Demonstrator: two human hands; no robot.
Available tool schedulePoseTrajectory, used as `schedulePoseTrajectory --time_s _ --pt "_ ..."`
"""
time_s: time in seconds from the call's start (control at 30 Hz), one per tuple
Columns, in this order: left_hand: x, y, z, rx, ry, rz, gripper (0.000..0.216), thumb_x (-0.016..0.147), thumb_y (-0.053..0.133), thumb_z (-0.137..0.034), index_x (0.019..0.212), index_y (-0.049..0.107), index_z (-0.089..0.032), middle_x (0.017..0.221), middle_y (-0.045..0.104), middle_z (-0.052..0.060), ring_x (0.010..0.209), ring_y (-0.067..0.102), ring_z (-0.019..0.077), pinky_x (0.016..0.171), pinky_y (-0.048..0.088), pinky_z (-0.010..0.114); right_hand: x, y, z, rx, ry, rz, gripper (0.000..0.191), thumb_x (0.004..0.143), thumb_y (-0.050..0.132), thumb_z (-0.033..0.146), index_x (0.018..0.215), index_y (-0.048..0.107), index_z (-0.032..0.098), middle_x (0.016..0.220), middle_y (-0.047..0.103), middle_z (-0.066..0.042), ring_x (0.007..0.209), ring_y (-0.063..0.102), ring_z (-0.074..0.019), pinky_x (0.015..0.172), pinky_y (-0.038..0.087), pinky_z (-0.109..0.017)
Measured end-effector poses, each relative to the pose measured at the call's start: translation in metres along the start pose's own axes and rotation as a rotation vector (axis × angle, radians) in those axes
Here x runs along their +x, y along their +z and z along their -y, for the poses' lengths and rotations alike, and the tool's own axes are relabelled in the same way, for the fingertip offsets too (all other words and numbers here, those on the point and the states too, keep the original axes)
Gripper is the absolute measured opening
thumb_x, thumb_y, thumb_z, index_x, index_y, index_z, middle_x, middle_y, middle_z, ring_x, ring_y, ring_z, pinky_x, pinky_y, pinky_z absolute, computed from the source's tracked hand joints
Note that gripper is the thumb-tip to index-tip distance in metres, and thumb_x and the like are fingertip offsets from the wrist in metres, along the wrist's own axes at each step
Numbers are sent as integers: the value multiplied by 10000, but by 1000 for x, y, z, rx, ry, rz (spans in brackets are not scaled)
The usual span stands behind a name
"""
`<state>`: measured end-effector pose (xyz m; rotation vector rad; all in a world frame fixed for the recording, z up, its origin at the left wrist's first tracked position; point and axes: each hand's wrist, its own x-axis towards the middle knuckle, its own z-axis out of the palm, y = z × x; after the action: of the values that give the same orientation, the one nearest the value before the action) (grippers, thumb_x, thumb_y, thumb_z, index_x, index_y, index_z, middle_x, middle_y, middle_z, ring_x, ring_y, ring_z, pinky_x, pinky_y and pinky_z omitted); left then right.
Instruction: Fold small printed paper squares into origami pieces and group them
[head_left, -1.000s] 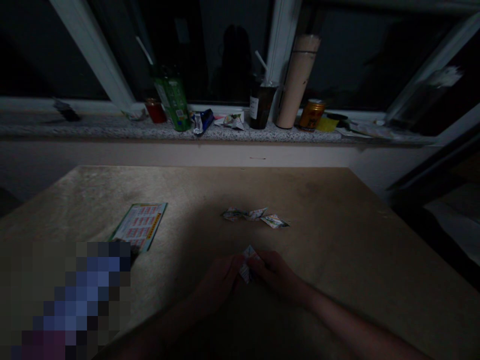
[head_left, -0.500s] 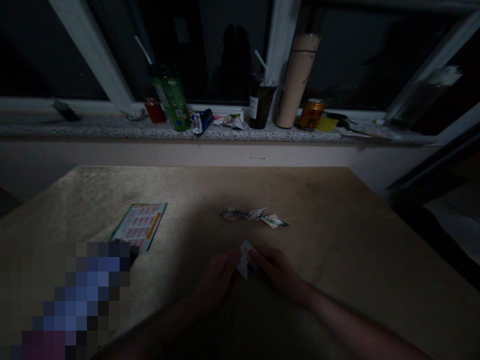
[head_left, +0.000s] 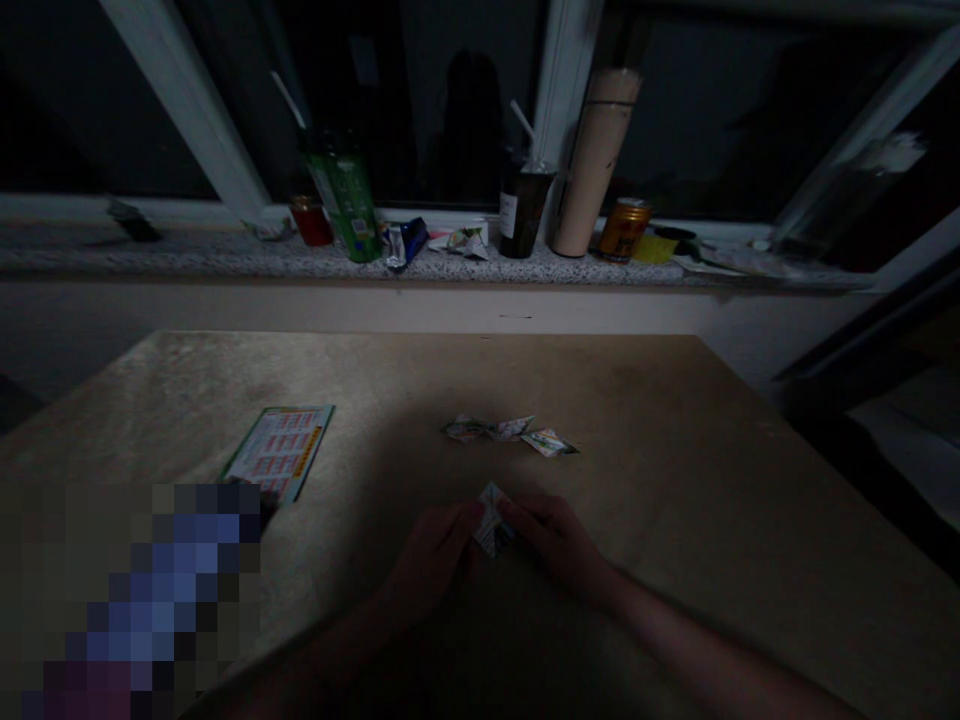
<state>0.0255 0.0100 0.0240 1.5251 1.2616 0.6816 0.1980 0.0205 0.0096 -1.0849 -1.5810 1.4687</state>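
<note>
Between my hands is a small folded piece of printed paper (head_left: 492,522), diamond-shaped with one corner pointing away from me. My left hand (head_left: 441,540) pinches its left corner with the thumb on top. On the opposite corner my right hand (head_left: 553,535) is closed the same way. The fingers under the paper are hidden, and the light is dim. Just beyond lie three folded paper pieces in a row: a left one (head_left: 465,428), a middle one (head_left: 513,429) and a right one (head_left: 549,442).
A printed card (head_left: 281,450) lies on the table (head_left: 660,420) at left, beside a pixelated patch. Along the window sill (head_left: 442,268) stand a green bottle (head_left: 349,205), a dark cup with a straw (head_left: 519,210), a tall pink flask (head_left: 592,165) and an orange can (head_left: 624,230).
</note>
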Motion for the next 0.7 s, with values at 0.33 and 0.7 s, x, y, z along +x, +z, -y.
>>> schedulePoseTrajectory --time_s 0.33,0.7 --pt "4 -1 4 -15 42 -60 408 886 393 -429 647 597 -169 589 585 -11 569 529 147 549 390 217 0 0 -2 2 -15 -91 465 832 463 563 587 477 167 548 378 38 505 317 -88 459 255 -216" --pt "8 4 9 -143 157 -211 346 832 558 -274 1159 462 -215 1030 590 38 862 598 182 785 477 306 -3 1 1 -40 -7 -119 480 808 493 553 526 429 169 517 299 47 486 269 -82 441 206 -225"
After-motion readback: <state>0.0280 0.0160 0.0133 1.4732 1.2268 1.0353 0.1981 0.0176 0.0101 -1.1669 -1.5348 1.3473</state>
